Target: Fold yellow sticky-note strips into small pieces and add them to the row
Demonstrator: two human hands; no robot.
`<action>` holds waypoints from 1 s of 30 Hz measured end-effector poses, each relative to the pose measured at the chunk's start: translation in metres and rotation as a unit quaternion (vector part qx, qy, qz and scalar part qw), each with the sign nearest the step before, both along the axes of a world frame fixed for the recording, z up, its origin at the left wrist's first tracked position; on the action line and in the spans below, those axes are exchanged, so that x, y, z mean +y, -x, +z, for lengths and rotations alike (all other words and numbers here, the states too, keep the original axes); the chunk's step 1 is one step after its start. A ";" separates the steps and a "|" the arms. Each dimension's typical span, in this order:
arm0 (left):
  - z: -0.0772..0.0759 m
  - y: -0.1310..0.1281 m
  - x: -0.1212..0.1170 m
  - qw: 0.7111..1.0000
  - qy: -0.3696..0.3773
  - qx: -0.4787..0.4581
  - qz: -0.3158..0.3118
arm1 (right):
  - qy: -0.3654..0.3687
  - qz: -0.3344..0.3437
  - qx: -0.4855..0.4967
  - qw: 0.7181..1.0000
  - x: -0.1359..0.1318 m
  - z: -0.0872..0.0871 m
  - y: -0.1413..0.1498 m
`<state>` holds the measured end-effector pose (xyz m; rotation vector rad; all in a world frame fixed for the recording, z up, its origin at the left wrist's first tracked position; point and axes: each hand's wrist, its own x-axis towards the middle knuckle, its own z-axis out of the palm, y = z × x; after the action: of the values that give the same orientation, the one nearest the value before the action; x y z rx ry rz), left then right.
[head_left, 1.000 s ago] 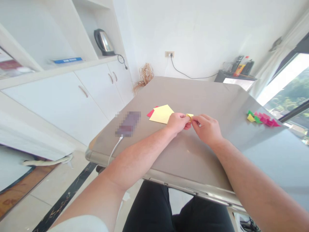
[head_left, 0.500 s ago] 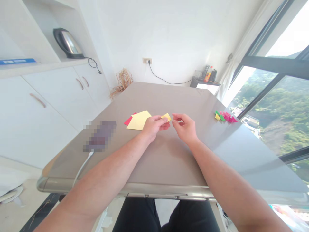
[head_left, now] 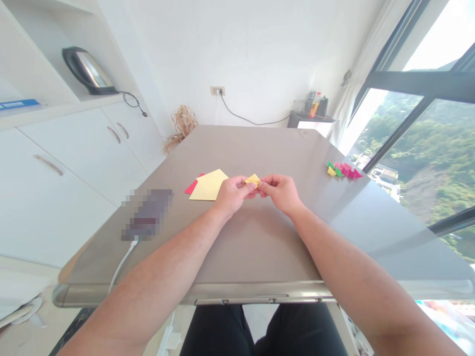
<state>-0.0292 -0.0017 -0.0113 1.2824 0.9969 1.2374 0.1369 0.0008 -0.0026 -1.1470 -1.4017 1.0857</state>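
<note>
A small folded piece of yellow paper (head_left: pixel 253 179) is pinched between my two hands above the table. My left hand (head_left: pixel 233 194) grips its left side with the thumb on top. On its right corner, the thumb and fingers of my right hand (head_left: pixel 279 192) are closed. Left of my left hand lies a larger pale yellow sheet of paper (head_left: pixel 208 186), partly covered by that hand. A red sheet of paper (head_left: pixel 192 187) sticks out from under it. Several small folded paper pieces (head_left: pixel 347 171) in pink, green and yellow sit in a cluster at the table's right side.
The grey table (head_left: pixel 237 247) fills the middle. At its left is a blurred-out phone-like object (head_left: pixel 148 213) with a white cable (head_left: pixel 122 264). A kettle (head_left: pixel 91 71) stands on the cabinet shelf. Bottles (head_left: pixel 314 105) stand on a small cabinet beyond the table, near the window.
My right hand came off the yellow paper half a second ago and now grips its right corner again. The paper stayed in my left hand. The view has turned to the right.
</note>
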 end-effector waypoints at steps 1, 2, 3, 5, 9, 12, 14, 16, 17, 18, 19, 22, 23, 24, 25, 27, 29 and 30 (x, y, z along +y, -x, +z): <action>0.000 0.000 0.000 1.000 0.001 0.004 -0.001 | 0.002 0.001 -0.004 1.000 0.000 0.000 0.000; 0.000 0.001 0.000 1.000 0.002 0.007 -0.001 | 0.003 0.004 -0.007 1.000 0.000 0.000 0.000; 0.000 0.001 0.000 1.000 0.003 0.009 0.000 | 0.003 0.006 -0.009 1.000 0.000 0.001 -0.001; 0.001 0.001 0.000 1.000 0.004 0.011 0.002 | 0.001 0.009 -0.013 1.000 0.000 0.001 -0.001; 0.002 0.000 0.000 1.000 0.011 0.009 0.002 | -0.006 -0.001 -0.040 0.999 -0.001 0.001 0.000; 0.002 0.000 0.000 1.000 0.010 0.012 -0.001 | -0.011 -0.007 -0.062 0.998 -0.002 0.002 0.000; 0.001 0.000 0.000 1.000 0.010 0.012 -0.003 | -0.013 -0.010 -0.073 0.997 -0.003 0.003 0.000; 0.001 -0.001 0.000 1.000 0.015 0.011 -0.003 | -0.015 -0.013 -0.078 0.997 -0.004 0.003 0.000; 0.001 -0.001 0.000 1.000 0.018 0.010 0.000 | -0.016 -0.014 -0.077 0.997 -0.004 0.003 0.000; 0.001 -0.001 0.000 1.000 0.021 0.007 0.006 | -0.018 -0.016 -0.075 0.997 -0.004 0.003 -0.001; 0.002 0.000 0.001 1.000 0.023 0.004 0.013 | -0.018 -0.019 -0.073 0.997 -0.004 0.003 -0.001; 0.003 0.000 0.001 0.999 0.025 -0.004 0.039 | -0.014 -0.023 -0.067 0.997 -0.003 0.003 -0.001; 0.003 0.001 0.001 0.999 0.023 -0.001 0.044 | -0.011 -0.020 -0.065 0.998 -0.003 0.002 0.000; 0.003 0.001 0.001 0.999 0.019 0.004 0.046 | -0.008 -0.014 -0.064 0.998 -0.003 0.002 0.000; 0.002 0.001 0.001 0.999 0.016 0.010 0.045 | -0.006 -0.007 -0.064 0.998 -0.003 0.002 0.000; 0.002 0.001 0.001 0.999 0.010 0.019 0.040 | 0.001 0.003 -0.069 0.998 -0.004 0.002 0.000; 0.002 0.000 0.001 0.999 0.008 0.023 0.036 | 0.006 0.008 -0.073 0.997 -0.004 0.001 0.000; 0.002 -0.001 0.000 0.999 0.009 0.023 0.035 | 0.007 0.008 -0.074 0.997 -0.004 0.001 0.000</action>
<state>-0.0286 -0.0014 -0.0094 1.2774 1.0914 1.2544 0.1374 -0.0028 -0.0014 -1.2488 -1.5217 1.0404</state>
